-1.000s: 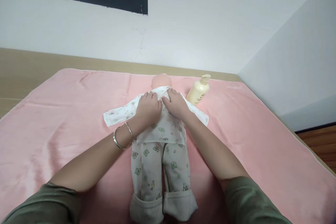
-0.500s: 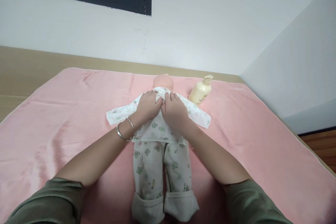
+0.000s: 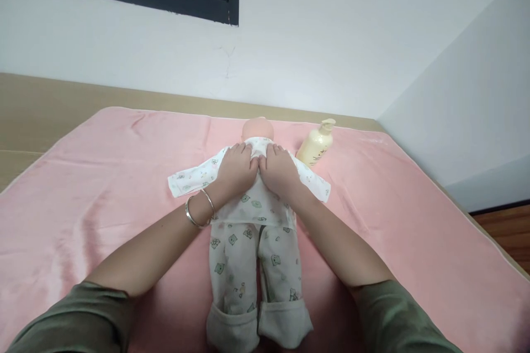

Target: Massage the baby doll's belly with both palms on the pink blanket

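A baby doll [image 3: 257,128] in a white printed top [image 3: 254,207] and matching printed trousers [image 3: 236,270] lies stretched out, its head away from me. Only the smooth back or crown of its head shows, so I cannot see a face. My left hand [image 3: 239,168] lies flat on the left of the doll's upper torso, fingers pointing toward its head. On the right side, my right hand [image 3: 279,170] rests the same way. Both thumbs meet near the midline. The sleeves spread out to either side, and the trouser cuffs are turned up.
The doll lies on a pink sheet [image 3: 136,176] over a wooden surface [image 3: 49,102]. To the right of the doll's head a cream pump bottle [image 3: 315,146] leans at a tilt. Behind stands a white wall [image 3: 310,38] with a dark window frame [image 3: 199,3].
The bunched cloth between my hands below the neck has smoothed out. My fingers have shifted slightly apart there, with both hands still on the doll's torso.
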A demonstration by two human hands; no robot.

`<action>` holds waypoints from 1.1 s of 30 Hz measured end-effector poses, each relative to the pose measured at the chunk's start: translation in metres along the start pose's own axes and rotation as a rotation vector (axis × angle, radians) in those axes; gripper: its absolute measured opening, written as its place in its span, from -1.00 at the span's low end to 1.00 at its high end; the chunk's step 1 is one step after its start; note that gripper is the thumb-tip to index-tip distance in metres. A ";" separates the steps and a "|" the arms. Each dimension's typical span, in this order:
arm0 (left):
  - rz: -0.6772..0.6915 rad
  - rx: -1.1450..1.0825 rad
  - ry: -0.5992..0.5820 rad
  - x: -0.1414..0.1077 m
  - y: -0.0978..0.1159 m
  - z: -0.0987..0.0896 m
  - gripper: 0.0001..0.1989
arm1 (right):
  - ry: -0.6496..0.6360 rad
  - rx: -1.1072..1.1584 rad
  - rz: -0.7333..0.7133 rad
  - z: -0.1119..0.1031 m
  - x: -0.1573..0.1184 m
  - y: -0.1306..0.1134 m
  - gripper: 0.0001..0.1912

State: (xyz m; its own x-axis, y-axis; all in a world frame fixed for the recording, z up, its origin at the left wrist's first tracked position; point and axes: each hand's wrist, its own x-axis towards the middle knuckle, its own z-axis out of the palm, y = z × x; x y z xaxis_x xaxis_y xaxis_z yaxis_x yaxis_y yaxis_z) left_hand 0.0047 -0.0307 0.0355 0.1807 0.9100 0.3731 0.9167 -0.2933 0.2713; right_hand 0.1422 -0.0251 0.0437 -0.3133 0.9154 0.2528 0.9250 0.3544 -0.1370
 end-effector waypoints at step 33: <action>-0.075 -0.129 0.003 0.005 -0.012 0.010 -0.61 | 0.027 0.121 0.006 0.009 0.009 0.006 -0.50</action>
State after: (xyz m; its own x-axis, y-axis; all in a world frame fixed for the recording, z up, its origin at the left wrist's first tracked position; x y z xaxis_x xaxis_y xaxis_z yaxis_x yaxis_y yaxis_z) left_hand -0.0020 -0.0199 0.0256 0.1124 0.9300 0.3500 0.8743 -0.2600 0.4100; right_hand 0.1427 -0.0128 0.0364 -0.3003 0.9127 0.2770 0.8937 0.3707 -0.2526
